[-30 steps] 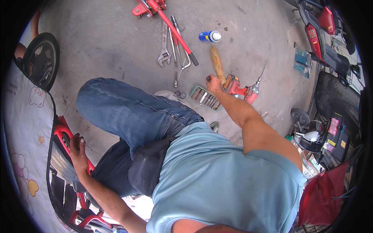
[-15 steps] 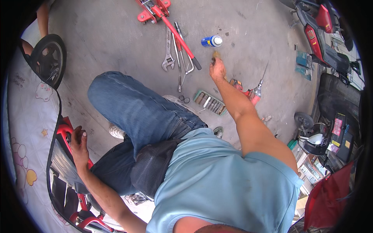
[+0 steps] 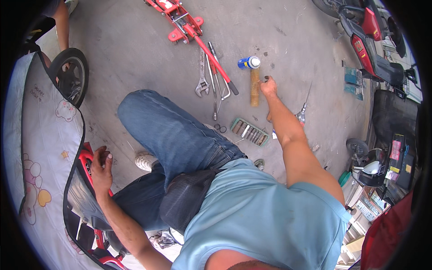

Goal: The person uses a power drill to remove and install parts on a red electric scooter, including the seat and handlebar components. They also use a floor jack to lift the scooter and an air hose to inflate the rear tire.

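My right hand (image 3: pixel 269 86) is stretched out over the concrete floor, beside a tan cylinder (image 3: pixel 255 90) that lies flat there. Its fingers are loosely bent and look apart, with nothing seen in them. A blue spray can (image 3: pixel 249 62) with a white top lies at the cylinder's far end. On the left, my left hand (image 3: pixel 102 168) hovers with loosely bent, spread fingers by a red part (image 3: pixel 85 162) of a vehicle; whether they touch is unclear. My right forearm partly hides a power drill (image 3: pixel 301 118) with a long bit.
A red floor jack (image 3: pixel 182 24) stands ahead, its handle beside an adjustable wrench (image 3: pixel 202 83) and other long tools. A green socket tray (image 3: pixel 249 132) lies nearer. A wheel (image 3: pixel 69 74) and another person's arm (image 3: pixel 62 27) are at left; a red motorcycle (image 3: pixel 362 47) stands right.
My right hand has let go of the tan cylinder and shifted right. The cylinder now shows whole on the floor. My left hand stays near the red part, and the view has shifted slightly.
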Available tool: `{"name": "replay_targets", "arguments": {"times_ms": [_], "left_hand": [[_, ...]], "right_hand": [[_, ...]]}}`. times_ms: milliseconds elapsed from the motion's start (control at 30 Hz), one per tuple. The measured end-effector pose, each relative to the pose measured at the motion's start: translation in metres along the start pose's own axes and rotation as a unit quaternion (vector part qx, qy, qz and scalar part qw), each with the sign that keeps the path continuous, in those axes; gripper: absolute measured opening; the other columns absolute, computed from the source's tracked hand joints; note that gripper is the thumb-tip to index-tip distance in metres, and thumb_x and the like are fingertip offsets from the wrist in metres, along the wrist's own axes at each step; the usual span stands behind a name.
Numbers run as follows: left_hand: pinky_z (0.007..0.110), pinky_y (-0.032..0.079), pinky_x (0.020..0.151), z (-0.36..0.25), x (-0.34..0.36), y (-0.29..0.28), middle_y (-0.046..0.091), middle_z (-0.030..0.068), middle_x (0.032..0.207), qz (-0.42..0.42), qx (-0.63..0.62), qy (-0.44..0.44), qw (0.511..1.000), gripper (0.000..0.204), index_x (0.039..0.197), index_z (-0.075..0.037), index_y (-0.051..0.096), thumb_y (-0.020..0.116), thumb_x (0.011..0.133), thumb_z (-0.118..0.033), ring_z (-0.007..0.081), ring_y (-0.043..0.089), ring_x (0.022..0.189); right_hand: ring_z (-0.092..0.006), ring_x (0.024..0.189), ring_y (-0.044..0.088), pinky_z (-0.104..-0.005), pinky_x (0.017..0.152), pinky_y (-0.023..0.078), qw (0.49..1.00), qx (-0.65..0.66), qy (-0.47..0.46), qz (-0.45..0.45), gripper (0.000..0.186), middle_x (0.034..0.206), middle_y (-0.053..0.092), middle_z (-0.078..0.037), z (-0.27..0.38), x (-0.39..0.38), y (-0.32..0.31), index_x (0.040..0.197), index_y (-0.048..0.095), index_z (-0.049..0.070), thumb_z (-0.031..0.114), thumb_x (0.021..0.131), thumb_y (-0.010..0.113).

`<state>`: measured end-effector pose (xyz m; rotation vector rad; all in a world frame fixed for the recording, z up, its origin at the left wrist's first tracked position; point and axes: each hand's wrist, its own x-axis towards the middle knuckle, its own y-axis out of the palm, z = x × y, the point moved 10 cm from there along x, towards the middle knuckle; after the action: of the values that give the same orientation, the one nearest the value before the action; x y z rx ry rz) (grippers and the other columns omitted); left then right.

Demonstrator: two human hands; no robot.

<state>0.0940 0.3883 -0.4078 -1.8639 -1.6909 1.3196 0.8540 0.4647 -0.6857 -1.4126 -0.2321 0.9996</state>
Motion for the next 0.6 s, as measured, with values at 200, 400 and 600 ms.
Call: {"name": "replay_targets", "arguments": {"times_ms": [200,400,600], "left_hand": [[0.034,0.053,0.079,-0.01,-0.007,-0.014,0.07,0.0138,0.096,-0.042,0.0,0.014,0.999,0.033,0.125,0.001,0.059,0.065,0.098,-0.018,0.021,0.068,0.087],[0.036,0.054,0.078,-0.017,-0.003,-0.02,0.071,0.0174,0.098,-0.06,-0.008,0.018,0.998,0.034,0.124,0.002,0.06,0.067,0.095,-0.015,0.0248,0.07,0.088],[0.037,0.055,0.077,-0.013,-0.021,-0.029,0.071,0.0186,0.099,-0.084,-0.018,0.007,0.996,0.034,0.122,0.002,0.06,0.07,0.093,-0.013,0.0267,0.071,0.085]], "right_hand": [[-0.0361,0.118,0.062,-0.046,0.099,0.051,0.967,-0.001,-0.219,-0.129,0.067,0.128,0.059,-0.018,0.165,-0.05,-0.098,0.134,0.056,0.01,0.037,0.079,0.081],[-0.0389,0.117,0.062,-0.0495,0.097,0.052,0.945,-0.234,-0.223,0.039,0.064,0.126,0.06,-0.019,0.189,-0.016,-0.041,0.132,0.058,0.013,0.035,0.077,0.082],[-0.0376,0.116,0.062,-0.0494,0.096,0.052,0.964,-0.18,-0.197,-0.013,0.057,0.125,0.061,-0.018,0.225,0.004,-0.066,0.13,0.059,0.012,0.031,0.08,0.08]]}}
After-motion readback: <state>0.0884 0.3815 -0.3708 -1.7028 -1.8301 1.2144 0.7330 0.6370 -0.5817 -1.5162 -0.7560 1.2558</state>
